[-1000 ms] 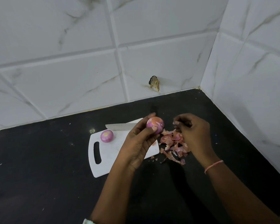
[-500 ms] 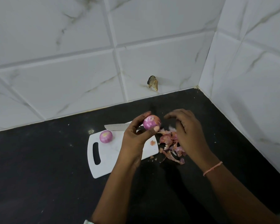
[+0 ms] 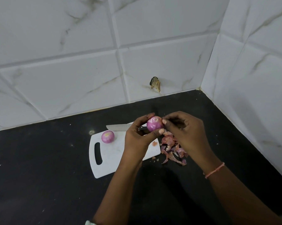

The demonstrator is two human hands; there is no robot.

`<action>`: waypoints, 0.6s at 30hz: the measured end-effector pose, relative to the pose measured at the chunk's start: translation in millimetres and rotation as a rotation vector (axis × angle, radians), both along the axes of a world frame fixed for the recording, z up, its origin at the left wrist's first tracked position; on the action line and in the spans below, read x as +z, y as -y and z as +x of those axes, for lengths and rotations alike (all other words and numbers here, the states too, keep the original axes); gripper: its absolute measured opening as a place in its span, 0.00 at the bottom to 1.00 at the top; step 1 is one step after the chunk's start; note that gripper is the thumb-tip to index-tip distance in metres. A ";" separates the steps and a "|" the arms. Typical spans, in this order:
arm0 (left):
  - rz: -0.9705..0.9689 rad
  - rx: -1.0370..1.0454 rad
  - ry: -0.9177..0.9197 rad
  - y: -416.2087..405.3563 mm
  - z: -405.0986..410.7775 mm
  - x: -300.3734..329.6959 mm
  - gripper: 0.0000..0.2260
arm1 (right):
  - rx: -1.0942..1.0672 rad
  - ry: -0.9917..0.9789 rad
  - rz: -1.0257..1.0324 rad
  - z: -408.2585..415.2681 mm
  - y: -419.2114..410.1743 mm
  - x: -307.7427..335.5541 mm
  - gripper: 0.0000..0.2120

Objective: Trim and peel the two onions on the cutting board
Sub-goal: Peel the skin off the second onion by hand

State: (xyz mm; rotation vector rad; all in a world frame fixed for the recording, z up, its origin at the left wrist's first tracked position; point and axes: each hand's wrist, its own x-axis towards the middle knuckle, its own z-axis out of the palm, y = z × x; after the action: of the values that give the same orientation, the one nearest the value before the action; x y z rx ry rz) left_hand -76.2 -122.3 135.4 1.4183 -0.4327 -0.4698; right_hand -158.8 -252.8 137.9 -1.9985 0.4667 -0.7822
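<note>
My left hand (image 3: 137, 137) grips a purple onion (image 3: 154, 124) between thumb and fingers, lifted above the right end of the white cutting board (image 3: 111, 158). My right hand (image 3: 185, 133) is against the onion's right side, its fingertips pinching at the skin near the top. A second peeled purple onion (image 3: 107, 136) rests on the board's far left part. A knife (image 3: 119, 127) lies along the board's far edge, its dark handle partly hidden behind my left hand.
A heap of reddish onion skins (image 3: 171, 150) lies on the black counter (image 3: 39, 176) just right of the board, partly under my right hand. White tiled walls close the corner behind and to the right. A brown scrap (image 3: 155, 83) is stuck on the back wall.
My right hand came up from the skin heap to the onion's right side and pinches at it. My left hand turned the onion slightly, still holding it.
</note>
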 end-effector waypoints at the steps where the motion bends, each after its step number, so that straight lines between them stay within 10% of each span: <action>1: 0.000 0.001 0.005 -0.4 0.3 0.4 0.23 | 0.015 0.007 0.027 -0.2 -0.9 0.1 0.08; 18: 0.039 0.015 0.080 -6.3 0.3 4.5 0.23 | -0.029 0.065 -0.039 -0.1 -8.3 0.1 0.05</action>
State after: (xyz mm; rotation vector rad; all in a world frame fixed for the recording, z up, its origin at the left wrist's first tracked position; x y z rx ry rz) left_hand -75.9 -116.0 139.9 1.4812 -0.4790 -0.4120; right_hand -158.9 -244.5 138.0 -1.9993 0.4471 -0.8778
